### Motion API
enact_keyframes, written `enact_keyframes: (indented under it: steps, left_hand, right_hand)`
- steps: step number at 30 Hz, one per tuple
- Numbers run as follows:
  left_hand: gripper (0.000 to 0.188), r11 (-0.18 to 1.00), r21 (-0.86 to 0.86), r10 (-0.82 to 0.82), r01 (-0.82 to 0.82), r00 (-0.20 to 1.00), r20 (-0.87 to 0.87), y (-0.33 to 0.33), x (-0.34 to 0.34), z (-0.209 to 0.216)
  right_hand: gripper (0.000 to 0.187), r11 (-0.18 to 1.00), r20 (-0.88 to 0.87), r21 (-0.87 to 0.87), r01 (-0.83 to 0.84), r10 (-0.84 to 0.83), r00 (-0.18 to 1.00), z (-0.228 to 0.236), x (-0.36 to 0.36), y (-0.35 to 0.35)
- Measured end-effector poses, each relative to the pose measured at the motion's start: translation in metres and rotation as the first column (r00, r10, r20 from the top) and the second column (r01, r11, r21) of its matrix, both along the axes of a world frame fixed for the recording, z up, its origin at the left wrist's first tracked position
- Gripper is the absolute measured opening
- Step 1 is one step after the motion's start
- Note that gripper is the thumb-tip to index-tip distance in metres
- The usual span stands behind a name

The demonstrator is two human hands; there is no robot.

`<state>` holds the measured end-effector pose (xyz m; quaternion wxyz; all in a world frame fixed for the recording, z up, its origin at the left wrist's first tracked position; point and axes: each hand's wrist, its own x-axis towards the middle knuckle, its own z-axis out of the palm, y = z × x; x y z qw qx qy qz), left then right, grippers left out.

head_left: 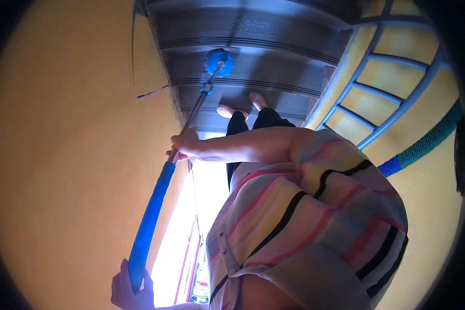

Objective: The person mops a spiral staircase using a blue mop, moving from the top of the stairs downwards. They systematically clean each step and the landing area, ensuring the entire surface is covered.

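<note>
A long-handled mop point(196, 108) with a round blue head point(219, 63) slants across the view. Its head rests against a dark stair step. My right hand point(186, 145) is closed around the metal pole, just beyond the blue grip sleeve point(153, 221). Lower down at the left, my left hand point(132, 288) wraps the end of that sleeve, thumb and fingers on either side. My right forearm crosses in front of my striped shirt point(315, 206).
Dark stairs point(274, 31) with ridged edges climb ahead; my bare feet point(257, 101) stand on one. An orange-yellow wall point(72, 144) runs along the left. At right are a grey metal railing point(382, 93) and a green-and-blue cord-wrapped rail point(429, 142). Bright light fills an opening point(212, 186) below.
</note>
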<state>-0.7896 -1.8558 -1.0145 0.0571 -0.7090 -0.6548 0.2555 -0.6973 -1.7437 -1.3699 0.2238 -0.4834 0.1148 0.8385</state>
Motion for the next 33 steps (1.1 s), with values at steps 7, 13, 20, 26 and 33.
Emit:
enact_keyframes:
  steps: [7,13,20,26,33]
  left_hand:
    - [0.044,0.948,-0.097,0.315,-0.302,0.931,0.186,-0.020,-0.021,-0.084]
    - [0.051,0.885,-0.338,0.405,-0.319,0.887,0.224,0.006,-0.056,-0.099]
    - [0.059,0.862,-0.477,0.385,-0.170,0.832,0.400,0.049,-0.080,-0.089]
    - [0.057,0.841,-0.540,0.329,0.010,0.784,0.527,0.078,-0.052,-0.104]
    - [0.053,0.787,-0.587,0.382,0.187,0.601,0.703,0.100,0.019,-0.222]
  right_hand:
    - [0.017,0.809,0.414,0.381,-0.448,0.284,0.865,-0.094,-0.103,0.019]
    - [0.009,0.940,0.298,0.158,-0.304,0.248,0.922,-0.127,-0.127,0.026]
    - [0.018,0.959,0.399,0.103,-0.264,0.203,0.894,-0.124,-0.075,0.010]
    - [0.020,0.981,0.529,0.124,-0.148,0.061,0.846,-0.131,0.008,-0.010]
    - [0.013,0.999,0.550,0.022,0.041,-0.046,0.834,-0.195,0.168,-0.036]
